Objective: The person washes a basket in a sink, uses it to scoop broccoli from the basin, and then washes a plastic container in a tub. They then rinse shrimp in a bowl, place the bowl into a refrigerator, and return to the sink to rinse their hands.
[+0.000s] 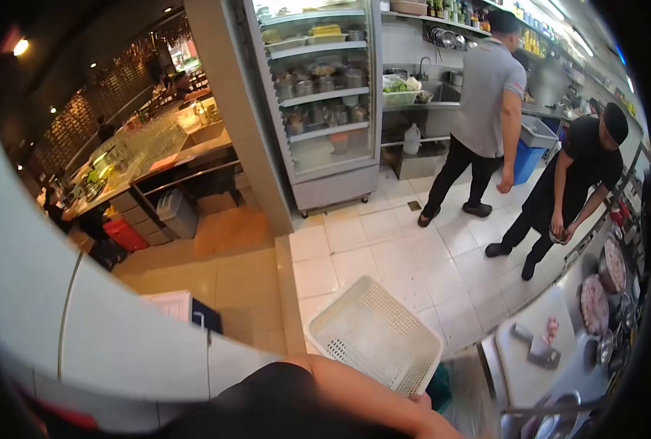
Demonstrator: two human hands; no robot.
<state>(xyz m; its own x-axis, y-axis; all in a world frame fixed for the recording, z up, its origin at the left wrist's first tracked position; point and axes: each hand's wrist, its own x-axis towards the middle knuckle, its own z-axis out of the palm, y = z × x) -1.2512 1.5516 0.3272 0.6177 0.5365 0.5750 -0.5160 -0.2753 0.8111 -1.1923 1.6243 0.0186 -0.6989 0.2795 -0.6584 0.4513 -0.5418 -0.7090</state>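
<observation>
A white perforated plastic basket (384,322) is tilted in front of me over the tiled floor, with nothing visible inside it. At its near right rim, my left hand (420,400) shows only in part, its fingers closed on the edge. My bare forearm crosses the bottom of the view from a dark sleeve and covers much of the grip. My right hand is out of sight. Right of the basket, a cleaver (539,347) lies on a white cutting board (519,377) beside small pieces of raw meat (552,329).
A person in grey (486,95) stands near the sink (446,91). Another in black (578,168) bends over a small item at the right counter. A glass-door fridge (322,95) stands ahead. Meat-filled bowls (595,304) line the counter. A pillar (237,110) rises left.
</observation>
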